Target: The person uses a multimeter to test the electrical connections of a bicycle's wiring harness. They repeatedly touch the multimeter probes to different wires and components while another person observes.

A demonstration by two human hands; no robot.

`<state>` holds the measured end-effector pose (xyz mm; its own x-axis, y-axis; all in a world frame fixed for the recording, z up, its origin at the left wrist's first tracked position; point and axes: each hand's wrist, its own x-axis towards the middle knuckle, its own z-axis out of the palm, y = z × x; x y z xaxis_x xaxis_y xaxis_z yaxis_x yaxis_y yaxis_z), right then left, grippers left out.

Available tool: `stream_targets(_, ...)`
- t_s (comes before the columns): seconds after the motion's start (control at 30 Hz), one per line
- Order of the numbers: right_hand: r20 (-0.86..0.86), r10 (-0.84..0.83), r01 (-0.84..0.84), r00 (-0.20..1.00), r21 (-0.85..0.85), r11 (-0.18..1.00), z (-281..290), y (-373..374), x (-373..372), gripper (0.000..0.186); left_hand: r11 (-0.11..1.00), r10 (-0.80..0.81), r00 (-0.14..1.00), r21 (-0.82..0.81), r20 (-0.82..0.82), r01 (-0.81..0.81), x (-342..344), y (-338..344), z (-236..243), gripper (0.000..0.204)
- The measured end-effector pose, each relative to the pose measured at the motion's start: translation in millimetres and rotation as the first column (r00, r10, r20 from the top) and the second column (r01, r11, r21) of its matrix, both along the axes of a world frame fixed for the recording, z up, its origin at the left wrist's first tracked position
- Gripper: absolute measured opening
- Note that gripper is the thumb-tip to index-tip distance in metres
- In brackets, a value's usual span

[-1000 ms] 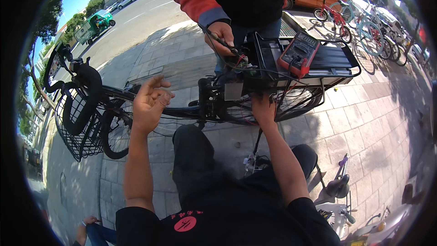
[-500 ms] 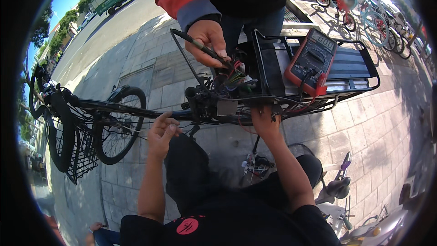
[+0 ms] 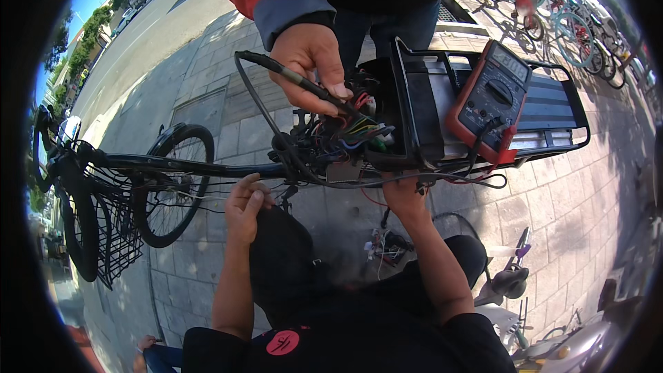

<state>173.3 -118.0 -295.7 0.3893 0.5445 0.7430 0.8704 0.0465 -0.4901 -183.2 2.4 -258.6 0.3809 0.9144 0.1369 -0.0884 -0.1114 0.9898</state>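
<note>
A black electric bicycle frame (image 3: 173, 164) stretches across in front of me, its wiring compartment packed with coloured wires (image 3: 359, 131). My left hand (image 3: 247, 202) hovers just below the frame tube, fingers loosely bent and apart, with nothing in it. Up under the compartment reaches my right hand (image 3: 406, 197); the frame hides its fingertips, so what they hold cannot be made out. Opposite me, another person's hand (image 3: 307, 69) grips a black test probe (image 3: 293, 77) with its tip among the wires. A red-cased multimeter (image 3: 490, 103) lies tilted on the rear rack (image 3: 580, 117).
A black cable (image 3: 259, 114) loops from the probe across the frame. On the paving between my knees sits a tangle of wires (image 3: 389, 247). The front wheel (image 3: 174, 186) and basket (image 3: 121, 242) are at left. Parked bicycles (image 3: 573, 34) stand far right.
The other person's hand and probe have come lower and nearer to the wires, and the cable now droops across the frame. My hands stay nearly in place; the view has shifted slightly.
</note>
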Motion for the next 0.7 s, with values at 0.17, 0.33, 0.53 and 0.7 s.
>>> stream_targets(0.17, 0.29, -0.072, 0.087, 0.954, -0.042, 0.995, -15.5, -3.0, 3.6, 0.018, 1.0, -0.008, 1.0, 0.016, -0.021, 0.008, 3.7, -5.4, 3.7, 0.041)
stream_targets(0.33, 0.292, -0.063, 0.09, 0.954, -0.081, 0.993, -17.7, -3.0, 1.7, 0.024, 0.902, 0.101, 0.99, 0.43, -0.094, -0.051, 32.1, -18.1, 48.8, 0.032)
stream_targets(0.53, -0.05, 0.029, -0.028, 0.998, 0.027, 0.999, 16.4, -0.3, -2.9, 0.014, 0.359, 0.264, 0.909, 0.908, -0.322, 0.217, 129.0, -37.1, 175.7, 0.039)
stream_targets(0.7, -0.182, 0.072, -0.085, 0.981, -0.066, 0.994, 12.3, -0.2, -3.5, 0.018, 0.404, 0.284, 0.863, 0.869, -0.417, 0.287, 153.8, -46.3, 173.1, 0.046)
